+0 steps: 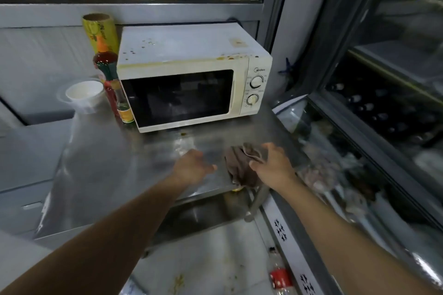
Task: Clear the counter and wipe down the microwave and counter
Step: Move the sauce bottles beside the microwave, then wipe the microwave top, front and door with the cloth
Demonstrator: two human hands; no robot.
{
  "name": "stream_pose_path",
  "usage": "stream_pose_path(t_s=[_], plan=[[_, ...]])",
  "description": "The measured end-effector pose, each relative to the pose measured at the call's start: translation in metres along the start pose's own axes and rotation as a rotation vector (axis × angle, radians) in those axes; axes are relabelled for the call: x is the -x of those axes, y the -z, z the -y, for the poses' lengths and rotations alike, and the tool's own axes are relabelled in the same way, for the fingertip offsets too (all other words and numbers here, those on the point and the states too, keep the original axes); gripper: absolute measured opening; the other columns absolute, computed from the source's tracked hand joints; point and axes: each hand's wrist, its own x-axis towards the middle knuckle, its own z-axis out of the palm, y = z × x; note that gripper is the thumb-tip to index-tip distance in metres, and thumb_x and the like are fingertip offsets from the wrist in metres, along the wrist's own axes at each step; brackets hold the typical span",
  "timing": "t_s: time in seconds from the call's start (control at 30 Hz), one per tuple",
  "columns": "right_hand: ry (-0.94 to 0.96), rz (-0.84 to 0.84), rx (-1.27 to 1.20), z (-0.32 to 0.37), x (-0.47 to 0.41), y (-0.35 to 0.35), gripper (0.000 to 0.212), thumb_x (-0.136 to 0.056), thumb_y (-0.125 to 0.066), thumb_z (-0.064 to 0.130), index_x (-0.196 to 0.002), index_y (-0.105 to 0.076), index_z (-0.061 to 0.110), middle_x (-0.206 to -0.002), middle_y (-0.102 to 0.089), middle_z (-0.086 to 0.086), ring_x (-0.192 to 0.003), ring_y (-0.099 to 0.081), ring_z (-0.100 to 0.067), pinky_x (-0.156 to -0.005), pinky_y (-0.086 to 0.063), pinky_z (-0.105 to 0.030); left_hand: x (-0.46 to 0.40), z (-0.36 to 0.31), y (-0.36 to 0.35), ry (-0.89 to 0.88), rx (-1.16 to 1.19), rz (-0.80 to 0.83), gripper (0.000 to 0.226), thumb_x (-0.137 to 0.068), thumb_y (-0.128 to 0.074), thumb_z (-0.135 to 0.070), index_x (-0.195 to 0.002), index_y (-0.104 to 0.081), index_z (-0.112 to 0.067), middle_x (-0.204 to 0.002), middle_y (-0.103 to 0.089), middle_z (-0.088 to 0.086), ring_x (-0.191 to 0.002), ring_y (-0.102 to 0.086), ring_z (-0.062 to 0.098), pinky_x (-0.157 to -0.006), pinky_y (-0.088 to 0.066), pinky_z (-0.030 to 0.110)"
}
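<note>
A white microwave (191, 74) with brown stains on its top stands at the back of the steel counter (100, 163). My right hand (273, 163) grips a brown rag (239, 165) near the counter's front right corner. My left hand (191, 165) hovers just left of the rag with its fingers loosely curled and holds nothing. Left of the microwave stand a red sauce bottle (107, 74), a smaller bottle with a yellow label (124, 110), a yellow roll of wrap (100, 31) and a white cup (84, 93). A smear and crumbs lie on the counter in front of the microwave.
A glass-topped freezer (347, 163) runs along the right side of the counter. A lower shelf (203, 213) sits under the counter. On the tiled floor lie a red can (280, 278) and food scraps. A glass partition rises behind the microwave.
</note>
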Motion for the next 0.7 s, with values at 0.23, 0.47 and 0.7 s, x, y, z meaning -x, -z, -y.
stream_pose_path(t_s=[0.23,0.47,0.7], plan=[[-0.018,0.073,0.038,-0.046,-0.037,-0.025,0.056,-0.081,-0.069,0.024,-0.131,-0.045,0.015,-0.132,-0.044,-0.011,-0.119,-0.049,-0.029,-0.097,-0.039,-0.030,-0.034,0.004,-0.037,0.013,-0.109,-0.033,0.046,-0.081,-0.069,-0.026,-0.119,-0.055,-0.004,-0.115,-0.062,0.016,-0.106,-0.059,0.031,-0.092,-0.049,0.039],[0.031,0.066,0.062,-0.075,-0.081,-0.056,0.056,-0.080,-0.070,0.027,-0.130,-0.049,0.011,-0.128,-0.051,-0.013,-0.118,-0.049,-0.028,-0.100,-0.039,-0.031,-0.075,0.017,-0.068,-0.018,-0.149,-0.125,0.023,-0.078,-0.072,-0.022,-0.093,-0.060,-0.010,-0.105,-0.062,0.016,-0.101,-0.058,0.032,-0.084,-0.044,0.033],[0.006,0.008,0.308,-0.089,-0.114,-0.082,0.052,-0.081,-0.065,0.045,-0.122,-0.053,0.015,-0.123,-0.058,-0.010,-0.118,-0.046,-0.032,-0.098,-0.038,-0.039,-0.094,0.025,-0.075,-0.029,-0.171,-0.206,0.029,-0.077,-0.074,-0.028,-0.102,-0.062,-0.022,-0.091,-0.058,-0.010,-0.086,-0.053,0.008,-0.075,-0.034,0.016]])
